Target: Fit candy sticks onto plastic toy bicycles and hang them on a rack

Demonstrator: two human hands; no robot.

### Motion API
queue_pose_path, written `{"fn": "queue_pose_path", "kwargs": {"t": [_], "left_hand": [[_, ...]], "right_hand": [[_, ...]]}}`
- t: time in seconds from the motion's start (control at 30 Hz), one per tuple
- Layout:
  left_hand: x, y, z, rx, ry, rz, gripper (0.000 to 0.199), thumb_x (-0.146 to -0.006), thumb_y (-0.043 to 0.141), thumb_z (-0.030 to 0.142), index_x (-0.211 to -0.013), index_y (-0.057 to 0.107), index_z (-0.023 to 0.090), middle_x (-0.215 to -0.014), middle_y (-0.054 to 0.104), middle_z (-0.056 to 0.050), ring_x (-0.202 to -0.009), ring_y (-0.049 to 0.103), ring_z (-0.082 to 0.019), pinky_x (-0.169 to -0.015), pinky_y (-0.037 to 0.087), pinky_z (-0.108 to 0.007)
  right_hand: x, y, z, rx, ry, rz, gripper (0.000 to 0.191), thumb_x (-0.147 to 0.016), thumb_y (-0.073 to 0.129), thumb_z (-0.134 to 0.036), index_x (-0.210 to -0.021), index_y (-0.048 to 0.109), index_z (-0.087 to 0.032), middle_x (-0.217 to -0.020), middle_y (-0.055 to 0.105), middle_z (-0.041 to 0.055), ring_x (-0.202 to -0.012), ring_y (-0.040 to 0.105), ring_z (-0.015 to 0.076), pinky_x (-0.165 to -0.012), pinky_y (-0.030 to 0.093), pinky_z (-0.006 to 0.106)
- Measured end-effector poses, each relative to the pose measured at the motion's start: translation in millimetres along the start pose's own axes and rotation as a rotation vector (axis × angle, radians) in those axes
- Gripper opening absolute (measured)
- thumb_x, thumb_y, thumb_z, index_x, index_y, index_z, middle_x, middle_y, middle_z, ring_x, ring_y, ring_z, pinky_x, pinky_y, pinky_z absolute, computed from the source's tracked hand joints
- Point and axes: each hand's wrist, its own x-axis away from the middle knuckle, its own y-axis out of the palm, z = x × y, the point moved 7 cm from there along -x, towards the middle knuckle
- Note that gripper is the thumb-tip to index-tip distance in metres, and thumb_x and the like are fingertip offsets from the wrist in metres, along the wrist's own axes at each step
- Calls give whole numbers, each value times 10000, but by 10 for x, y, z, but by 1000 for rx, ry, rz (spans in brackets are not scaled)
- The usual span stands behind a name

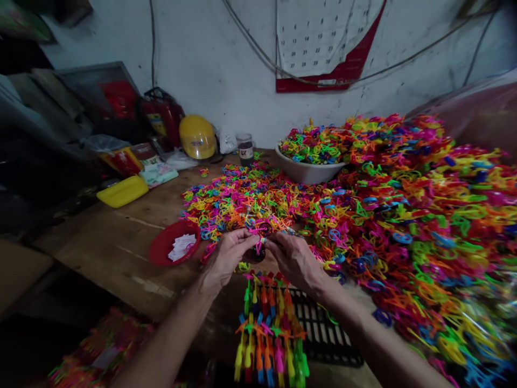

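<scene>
Over the middle of the wooden table, my two hands meet at a small pink toy bicycle (pixel 258 233) with black wheels. My left hand (pixel 231 252) pinches it between thumb and fingertips from the left. From the other side, the fingers of my right hand (pixel 291 257) close on the toy's right part, partly hiding it. A tiny pale bit shows between the fingertips, too small to name. Just below the hands, rows of colourful plastic toy pieces (pixel 264 345) stand in a black slotted rack (pixel 325 331). Loose bright toy parts (pixel 242 196) spread out behind the hands.
A red dish (pixel 159 249) with white paper slips (pixel 181 248) lies to the left. A big heap of plastic parts (pixel 428 226) fills the right side, beside a full white basin (pixel 311 172). Farther back are a glass jar (pixel 245 148), yellow helmet (pixel 197 136) and yellow case (pixel 123 191).
</scene>
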Motion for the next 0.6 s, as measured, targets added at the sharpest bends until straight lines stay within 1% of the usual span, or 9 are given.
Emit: {"fn": "queue_pose_path", "kwargs": {"t": [0.07, 0.13, 0.2, 0.27, 0.33, 0.43, 0.5, 0.53, 0.6], "left_hand": [[-12, -4, -4, 36, 11, 26, 260, -667, 758, 333, -726, 619, 121, -667, 627, -12, -573, 569, -90, -555, 466, -186], [-9, 27, 4, 61, -12, 6, 267, -639, 776, 322, -704, 624, 111, -626, 619, -16, -535, 557, -91, -531, 446, -190], [14, 63, 40, 77, -25, -14, 266, -638, 777, 319, -703, 633, 105, -612, 615, -20, -521, 553, -96, -517, 437, -197], [46, 81, 93, 88, -8, -8, 251, -655, 767, 315, -696, 631, 107, -614, 610, -14, -529, 549, -89, -533, 440, -193], [77, 96, 125, 92, 7, 0, 240, -671, 757, 311, -699, 630, 108, -621, 612, -15, -532, 545, -86, -542, 445, -195], [98, 142, 105, 101, -12, -21, 246, -677, 749, 315, -716, 629, 104, -627, 617, -29, -528, 553, -106, -535, 464, -222], [84, 173, 83, 117, -14, -24, 250, -678, 744, 323, -727, 620, 111, -629, 608, -20, -529, 551, -106, -540, 478, -231], [69, 183, 77, 123, -4, -19, 249, -680, 742, 324, -733, 617, 115, -633, 604, -13, -533, 547, -100, -547, 482, -226], [26, 179, 69, 125, 22, -1, 246, -682, 738, 325, -741, 618, 119, -649, 606, -10, -542, 542, -88, -559, 485, -213]], "right_hand": [[11, -46, -53, -35, -39, -11, 288, -952, 402, -317, -837, 601, -143, -727, 615, 38, -619, 499, 107, -602, 333, 231], [19, -86, -97, -121, -61, -63, 302, -956, 396, -331, -858, 612, -144, -741, 621, 31, -644, 512, 105, -613, 353, 221], [21, -129, -107, -186, -46, -93, 313, -951, 406, -355, -860, 622, -149, -717, 608, 12, -633, 508, 98, -589, 354, 208], [19, -185, -94, -175, -20, -54, 314, -943, 424, -363, -838, 627, -149, -666, 578, -3, -590, 482, 90, -563, 341, 204], [24, -238, -85, -128, -7, 22, 295, -939, 438, -342, -842, 634, -143, -674, 581, 3, -583, 482, 92, -577, 346, 211], [51, -210, -105, -143, -22, 18, 292, -950, 418, -328, -897, 640, -147, -751, 620, 23, -643, 527, 106, -618, 372, 212], [80, -172, -118, -175, -24, 5, 311, -964, 382, -340, -915, 625, -152, -753, 615, 21, -648, 526, 105, -616, 374, 206], [96, -167, -123, -169, -23, 23, 320, -970, 362, -340, -904, 611, -149, -735, 601, 19, -631, 512, 102, -609, 369, 204], [130, -197, -138, -69, -30, 101, 322, -972, 345, -332, -849, 577, -146, -698, 567, 22, -600, 475, 102, -597, 353, 212]]}}
